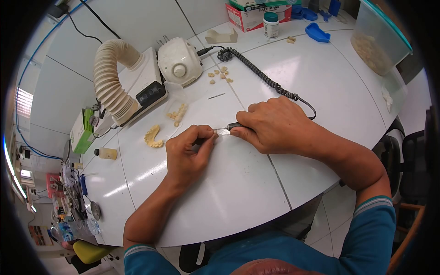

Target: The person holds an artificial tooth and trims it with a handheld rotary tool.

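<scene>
My right hand (270, 126) is wrapped round a dark rotary handpiece (235, 125), whose thin metal tip points left. A coiled black cord (256, 71) joins the handpiece to a white control unit (179, 62). My left hand (190, 149) pinches a tiny pale piece (215, 132) between thumb and fingertips, right at the handpiece's tip; its exact shape is too small to tell. Left of my left hand lies a yellowish dental arch model (153, 136). Above it, a clear bag (176, 110) holds small tooth-like pieces.
A white machine with a ribbed hose (107, 75) stands at the back left. Loose small pieces (223, 73) and a thin metal bur (216, 96) lie beyond my hands. A yellow bottle (106, 153) is at left; a clear tub (378, 41), white bottle (271, 26) and mask box (243, 19) stand behind.
</scene>
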Action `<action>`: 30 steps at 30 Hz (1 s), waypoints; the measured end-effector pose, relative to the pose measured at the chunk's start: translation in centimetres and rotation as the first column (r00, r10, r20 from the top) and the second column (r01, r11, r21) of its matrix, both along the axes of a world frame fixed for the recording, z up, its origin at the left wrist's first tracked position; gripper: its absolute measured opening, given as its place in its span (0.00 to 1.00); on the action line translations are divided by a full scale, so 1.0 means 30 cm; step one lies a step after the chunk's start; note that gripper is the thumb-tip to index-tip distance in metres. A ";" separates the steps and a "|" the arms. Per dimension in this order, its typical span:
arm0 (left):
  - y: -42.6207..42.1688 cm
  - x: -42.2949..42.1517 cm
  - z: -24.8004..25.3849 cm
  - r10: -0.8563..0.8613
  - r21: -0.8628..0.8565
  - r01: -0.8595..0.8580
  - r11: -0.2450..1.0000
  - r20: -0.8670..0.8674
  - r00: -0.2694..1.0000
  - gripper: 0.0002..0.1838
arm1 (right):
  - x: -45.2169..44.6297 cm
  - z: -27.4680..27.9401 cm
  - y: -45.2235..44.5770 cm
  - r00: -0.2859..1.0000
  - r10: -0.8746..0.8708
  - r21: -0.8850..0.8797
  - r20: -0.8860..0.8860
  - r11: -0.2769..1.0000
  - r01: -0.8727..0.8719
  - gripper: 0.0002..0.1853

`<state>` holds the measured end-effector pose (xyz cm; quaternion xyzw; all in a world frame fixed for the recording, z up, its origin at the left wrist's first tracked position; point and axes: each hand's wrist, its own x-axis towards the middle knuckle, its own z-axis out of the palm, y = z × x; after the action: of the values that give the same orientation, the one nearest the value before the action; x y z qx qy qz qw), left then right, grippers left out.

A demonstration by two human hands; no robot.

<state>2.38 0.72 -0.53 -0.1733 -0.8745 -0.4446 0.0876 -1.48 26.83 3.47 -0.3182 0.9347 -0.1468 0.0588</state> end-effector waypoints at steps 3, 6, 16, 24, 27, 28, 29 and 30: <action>-0.003 -0.004 -0.011 0.005 0.020 -0.004 1.000 -0.025 1.000 0.04 | 0.001 -0.003 -0.002 1.000 -0.016 -0.007 -0.002 1.000 0.016 0.24; -0.013 -0.006 -0.020 -0.018 0.028 0.018 0.999 -0.003 1.000 0.03 | 0.001 -0.002 -0.004 1.000 -0.029 -0.008 0.010 1.000 0.029 0.24; -0.016 -0.011 -0.025 -0.063 0.033 0.064 0.997 -0.036 0.997 0.06 | 0.003 0.009 -0.004 1.000 -0.017 0.011 0.013 1.000 0.017 0.25; -0.005 -0.006 -0.011 -0.052 0.027 0.053 0.998 -0.034 0.998 0.07 | 0.002 0.007 -0.006 1.000 -0.015 0.015 0.007 1.000 0.015 0.25; -0.007 -0.007 -0.018 -0.051 0.037 0.052 0.998 -0.030 0.998 0.07 | 0.003 -0.010 -0.004 1.000 -0.009 0.005 -0.019 1.000 0.009 0.24; -0.006 -0.007 -0.019 -0.049 0.042 0.050 0.998 -0.027 0.998 0.08 | 0.003 -0.012 -0.003 1.000 -0.006 -0.001 -0.022 1.000 0.006 0.24; -0.005 -0.007 -0.019 -0.051 0.041 0.052 0.998 -0.030 0.998 0.08 | 0.002 -0.013 -0.003 1.000 -0.003 -0.006 -0.025 1.000 0.003 0.24; -0.005 -0.008 -0.017 -0.052 0.040 0.053 0.998 -0.033 0.998 0.09 | 0.002 -0.014 -0.004 1.000 -0.004 -0.004 -0.025 1.000 0.004 0.24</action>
<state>2.15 0.58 -1.04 -0.2015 -0.8588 -0.4616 0.0935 -1.41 26.70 3.05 -0.3181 0.9358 -0.1448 0.0460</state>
